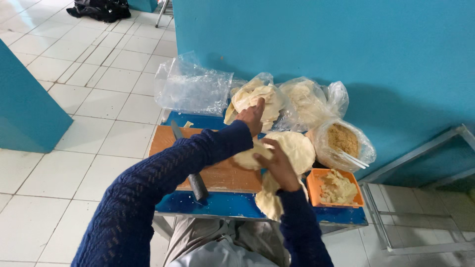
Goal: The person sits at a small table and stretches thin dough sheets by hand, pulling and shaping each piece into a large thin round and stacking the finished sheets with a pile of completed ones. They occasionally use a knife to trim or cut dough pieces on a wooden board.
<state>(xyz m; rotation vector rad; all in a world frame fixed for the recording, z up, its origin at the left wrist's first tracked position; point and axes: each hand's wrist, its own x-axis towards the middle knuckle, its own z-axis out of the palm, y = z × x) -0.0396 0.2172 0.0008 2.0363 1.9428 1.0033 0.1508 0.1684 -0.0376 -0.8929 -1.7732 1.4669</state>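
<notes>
My left hand (252, 114) reaches out to a stack of thin pale dough rounds (257, 99) lying in an open plastic bag, fingers on the top round. Closer to me, my right hand (277, 165) holds a pale dough round (250, 157), folded over, above a pile of flat rounds (297, 148). More rounds hang off the table edge (267, 200) below that hand. Both arms wear dark blue knitted sleeves.
A wooden board (222, 175) lies on a small blue table (222, 205), with a knife (190, 170) across it. An orange tub (316, 190) of filling, a bag of brown crumbs (344, 141) and clear plastic bags (193, 89) stand around. Blue wall behind, white tiled floor left.
</notes>
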